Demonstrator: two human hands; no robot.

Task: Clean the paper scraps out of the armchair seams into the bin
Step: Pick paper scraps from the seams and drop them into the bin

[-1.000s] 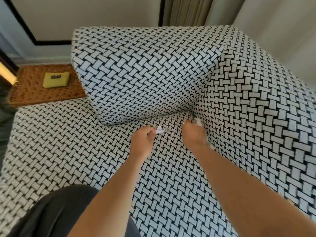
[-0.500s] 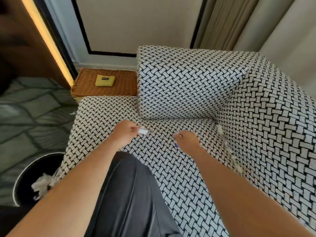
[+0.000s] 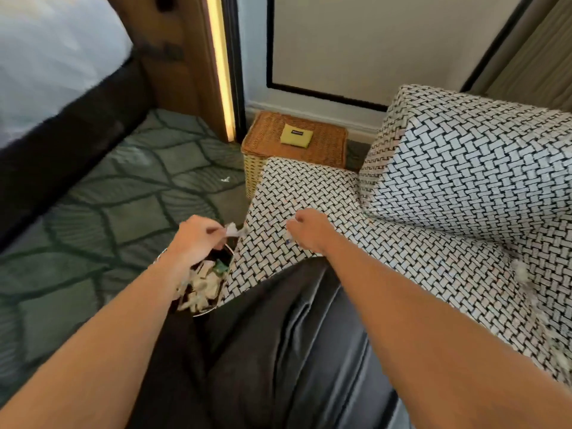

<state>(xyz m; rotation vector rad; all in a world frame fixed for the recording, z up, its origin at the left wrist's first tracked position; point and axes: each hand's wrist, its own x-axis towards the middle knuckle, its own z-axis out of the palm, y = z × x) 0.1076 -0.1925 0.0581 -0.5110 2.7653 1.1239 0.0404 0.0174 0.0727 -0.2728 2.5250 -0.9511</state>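
Left hand [image 3: 198, 238] above the part-filled bin [image 3: 202, 311], fingertips pinching a paper scrap [image 3: 233, 231]. Right hand [image 3: 309, 232] over the armchair [image 3: 464, 181] seat, fingers curled on a small scrap [image 3: 288, 236]. Loose scraps [image 3: 521, 270] lodged in the right seam.

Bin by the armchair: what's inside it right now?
The bin holds a heap of pale paper scraps and one green piece. The left hand, pinching another scrap, covers part of it; the bottom is hidden.
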